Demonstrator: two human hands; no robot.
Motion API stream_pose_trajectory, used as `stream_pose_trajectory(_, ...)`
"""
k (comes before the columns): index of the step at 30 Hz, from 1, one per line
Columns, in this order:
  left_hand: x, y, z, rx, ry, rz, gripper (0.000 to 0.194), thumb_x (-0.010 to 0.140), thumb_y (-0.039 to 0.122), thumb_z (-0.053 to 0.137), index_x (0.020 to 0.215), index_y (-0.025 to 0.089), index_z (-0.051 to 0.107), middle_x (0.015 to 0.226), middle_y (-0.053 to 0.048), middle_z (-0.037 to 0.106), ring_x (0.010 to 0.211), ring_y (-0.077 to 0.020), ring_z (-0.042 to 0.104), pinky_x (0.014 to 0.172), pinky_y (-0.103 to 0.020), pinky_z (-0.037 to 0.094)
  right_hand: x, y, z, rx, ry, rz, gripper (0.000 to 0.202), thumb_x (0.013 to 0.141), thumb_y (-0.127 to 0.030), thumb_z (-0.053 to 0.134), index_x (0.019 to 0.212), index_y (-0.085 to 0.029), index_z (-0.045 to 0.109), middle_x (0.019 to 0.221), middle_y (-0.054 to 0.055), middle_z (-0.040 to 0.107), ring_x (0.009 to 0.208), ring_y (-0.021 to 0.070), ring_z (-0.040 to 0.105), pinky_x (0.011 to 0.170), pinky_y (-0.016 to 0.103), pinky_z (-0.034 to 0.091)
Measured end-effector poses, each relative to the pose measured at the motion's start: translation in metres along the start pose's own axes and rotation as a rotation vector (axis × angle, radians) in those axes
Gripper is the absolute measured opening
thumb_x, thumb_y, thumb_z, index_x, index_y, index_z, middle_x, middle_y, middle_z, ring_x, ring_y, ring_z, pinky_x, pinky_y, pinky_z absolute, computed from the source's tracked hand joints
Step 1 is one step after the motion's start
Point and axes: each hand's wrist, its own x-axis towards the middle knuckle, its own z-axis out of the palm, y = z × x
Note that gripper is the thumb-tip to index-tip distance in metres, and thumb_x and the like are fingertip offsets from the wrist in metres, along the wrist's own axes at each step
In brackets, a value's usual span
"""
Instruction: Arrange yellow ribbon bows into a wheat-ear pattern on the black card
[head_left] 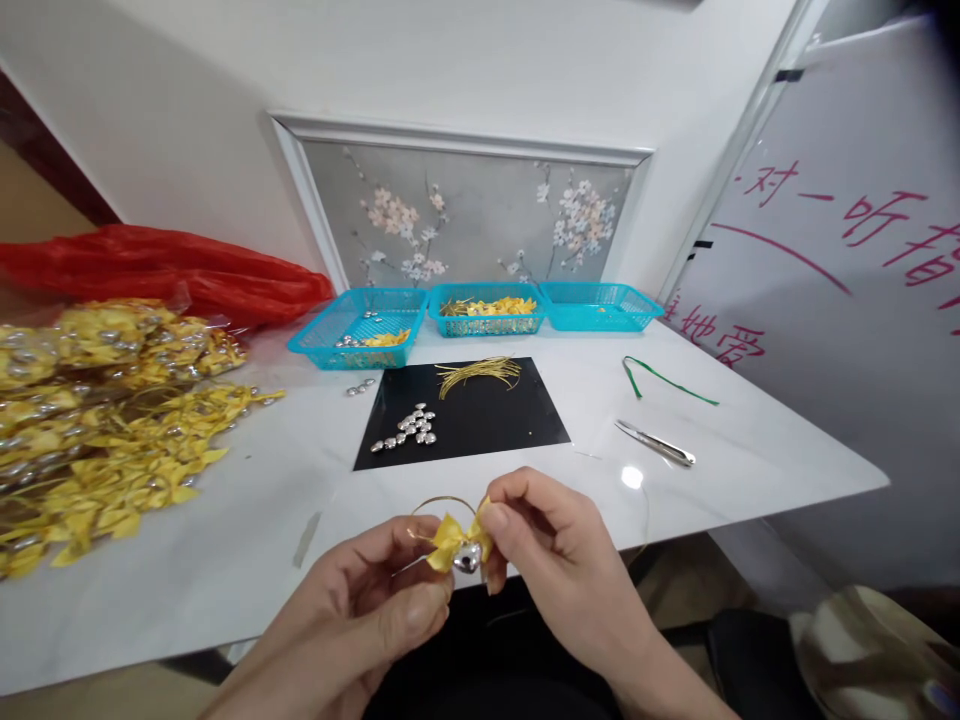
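Note:
Between my two hands, just over the table's front edge, is a yellow ribbon bow (448, 540) with a silver jingle bell (467, 557) at its middle. A loop of gold cord (442, 499) arches up behind the bow. My left hand (375, 600) is closed, fingertips at the bow's left side, near a short cord end. With thumb and forefinger, my right hand (547, 560) pinches the right side of the bow. Beyond them, a black mat (480, 425) carries loose silver bells (411, 426) and a bundle of gold cords (480, 374).
Three blue baskets stand at the back: the left one (315, 345) with bells and bows, the middle one (487, 325) with bows, the right one (600, 318). Tweezers (656, 443) and green cord (667, 382) lie right. Finished-looking bows (150, 455) pile up left, beside red fabric (172, 270).

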Motion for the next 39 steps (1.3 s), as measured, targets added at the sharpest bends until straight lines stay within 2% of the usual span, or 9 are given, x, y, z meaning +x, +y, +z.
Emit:
stream_pose_trajectory(5, 0.001, 0.005, 0.017, -0.028, 0.011, 0.03, 0.016, 0.073, 0.034, 0.084, 0.083, 0.022, 0.08, 0.091, -0.005, 0.073, 0.077, -0.0163, 0.062, 0.067, -0.022, 0.054, -0.005, 0.007, 0.003, 0.004, -0.023, 0.064, 0.03, 0.1, -0.043, 0.058, 0.086, -0.017, 0.055, 0.065, -0.001, 0.058, 0.055, 0.0101, 0.054, 0.055, 0.02, 0.046)
stream_pose_trajectory(11, 0.002, 0.006, 0.013, 0.341, 0.107, 0.136, 0.03, 0.083, 0.052, 0.07, 0.076, 0.022, 0.072, 0.074, 0.0, 0.06, 0.075, -0.0167, 0.051, 0.068, -0.022, 0.044, -0.004, -0.001, -0.009, -0.181, -0.099, 0.058, 0.014, 0.097, -0.031, 0.06, 0.103, -0.018, 0.063, 0.094, 0.004, 0.063, 0.078, 0.0137, 0.056, 0.064, 0.022, 0.046)
stream_pose_trajectory(15, 0.006, 0.009, 0.009, 0.556, 0.014, 0.219, 0.035, 0.089, 0.054, 0.059, 0.075, 0.022, 0.067, 0.074, 0.0, 0.055, 0.075, -0.0178, 0.046, 0.067, -0.024, 0.04, -0.001, -0.001, -0.005, -0.146, -0.112, 0.111, 0.019, 0.095, -0.033, 0.064, 0.086, -0.016, 0.064, 0.076, 0.0, 0.058, 0.067, 0.0115, 0.049, 0.058, 0.021, 0.036)
stream_pose_trajectory(19, 0.007, 0.011, 0.012, 0.457, -0.027, 0.18, 0.035, 0.091, 0.053, 0.057, 0.077, 0.023, 0.065, 0.078, 0.0, 0.059, 0.079, -0.018, 0.052, 0.071, -0.023, 0.044, 0.0, 0.014, 0.004, 0.374, -0.106, 0.265, 0.032, 0.088, -0.042, 0.076, 0.076, -0.014, 0.065, 0.066, -0.001, 0.051, 0.06, 0.0096, 0.04, 0.057, 0.021, 0.032)
stream_pose_trajectory(21, 0.006, 0.008, 0.012, 0.356, 0.003, 0.175, 0.032, 0.089, 0.055, 0.059, 0.084, 0.025, 0.068, 0.085, -0.001, 0.064, 0.085, -0.0195, 0.058, 0.077, -0.024, 0.049, -0.001, 0.022, 0.006, 0.502, -0.038, 0.295, 0.031, 0.084, -0.042, 0.08, 0.078, -0.014, 0.067, 0.07, 0.001, 0.054, 0.061, 0.0095, 0.041, 0.058, 0.02, 0.032)
stream_pose_trajectory(26, 0.007, -0.004, 0.01, 0.282, 0.193, 0.288, 0.036, 0.062, 0.048, 0.088, 0.089, 0.029, 0.073, 0.094, -0.001, 0.072, 0.087, -0.0218, 0.067, 0.076, -0.026, 0.055, -0.004, 0.03, 0.01, 0.444, 0.125, 0.167, 0.029, 0.086, -0.04, 0.08, 0.079, -0.015, 0.07, 0.07, 0.0, 0.054, 0.057, 0.0074, 0.038, 0.054, 0.019, 0.029)
stream_pose_trajectory(32, 0.004, -0.002, 0.016, 0.287, 0.04, 0.213, 0.022, 0.081, 0.045, 0.074, 0.087, 0.024, 0.077, 0.081, -0.002, 0.071, 0.081, -0.0199, 0.063, 0.076, -0.027, 0.05, -0.008, 0.032, 0.016, 0.464, 0.101, 0.169, 0.033, 0.088, -0.048, 0.077, 0.085, -0.016, 0.069, 0.073, 0.001, 0.055, 0.06, 0.0093, 0.043, 0.054, 0.019, 0.034)
stream_pose_trajectory(35, 0.001, 0.002, 0.021, 0.234, 0.093, 0.211, 0.023, 0.079, 0.044, 0.075, 0.078, 0.021, 0.075, 0.076, -0.001, 0.067, 0.075, -0.0177, 0.057, 0.071, -0.026, 0.047, -0.013, 0.03, 0.016, 0.387, 0.072, 0.16, 0.038, 0.084, -0.052, 0.078, 0.088, -0.017, 0.065, 0.078, 0.001, 0.056, 0.061, 0.0104, 0.045, 0.055, 0.019, 0.038)
stream_pose_trajectory(39, -0.001, 0.003, 0.023, 0.195, 0.108, 0.206, 0.026, 0.077, 0.043, 0.077, 0.07, 0.02, 0.07, 0.072, -0.001, 0.065, 0.073, -0.0176, 0.054, 0.07, -0.027, 0.045, -0.017, 0.025, 0.017, 0.159, 0.015, 0.19, 0.033, 0.078, -0.042, 0.081, 0.078, -0.016, 0.061, 0.071, 0.0, 0.054, 0.06, 0.0106, 0.043, 0.054, 0.02, 0.037)
